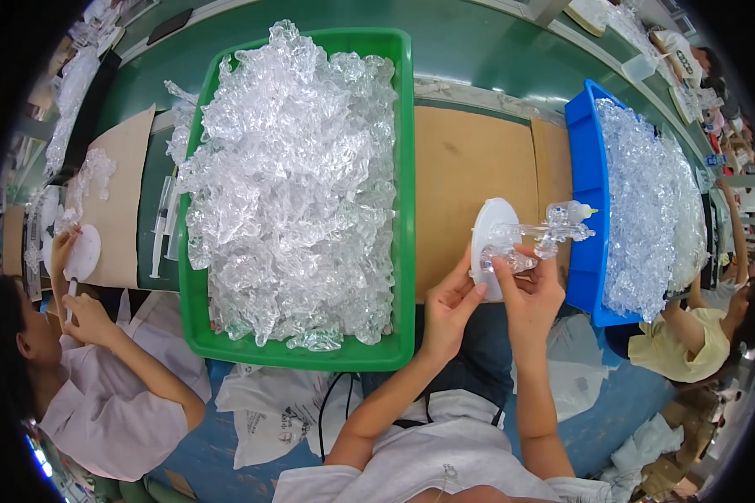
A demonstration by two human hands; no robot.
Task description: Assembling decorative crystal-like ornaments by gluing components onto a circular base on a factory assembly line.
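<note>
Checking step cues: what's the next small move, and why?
Probably a gentle press with the right hand, seating the clear plastic piece against the white disc. The left hand pinches the disc's lower edge, which could brace it, and the right hand grips the piece close to the disc's face. Whether they're joined, I can't tell.

Left forearm (392, 398) and right forearm (538, 402) raised, elbows bent. Left hand (451, 303) held in a thumb-and-finger pinch; right hand (535, 292) held just beside it, fingers bent.
</note>
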